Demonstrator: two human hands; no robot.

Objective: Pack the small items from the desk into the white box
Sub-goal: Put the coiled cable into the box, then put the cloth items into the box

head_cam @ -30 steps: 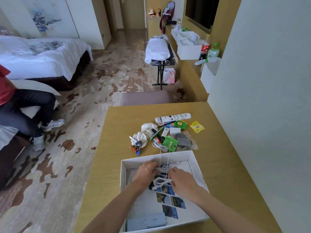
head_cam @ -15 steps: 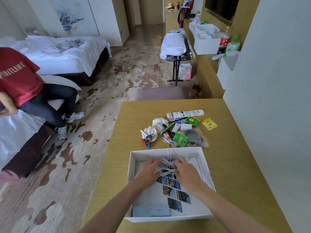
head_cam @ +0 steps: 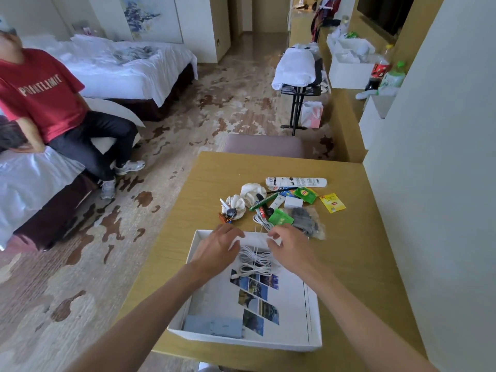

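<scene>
While the coiled white cable (head_cam: 255,260) lies inside the shallow white cardboard box (head_cam: 241,341), at its far end on a printed sheet with blue photos (head_cam: 257,296), both hands hang just above it and grip nothing: the left hand (head_cam: 218,247) has its fingers loosely extended over the box's far-left corner, and the right hand (head_cam: 291,247) is spread with relaxed fingers by the far wall. The step in hand looks like placing the cable, nearly done; 1 thin strand appears to run over the far wall toward a loop of white cord (head_cam: 261,220) on the yellow wooden desk (head_cam: 362,277), so it may need tucking in. Just beyond the box lies the pile: a white printed tube (head_cam: 295,182), a green foil packet (head_cam: 280,217), a yellow tea sachet (head_cam: 332,203), 2 white cloth bundles (head_cam: 251,191) and a clear bag of grey items (head_cam: 307,224). The next move probably calls for a reach past the far wall and a pinch on 1 small piece
</scene>
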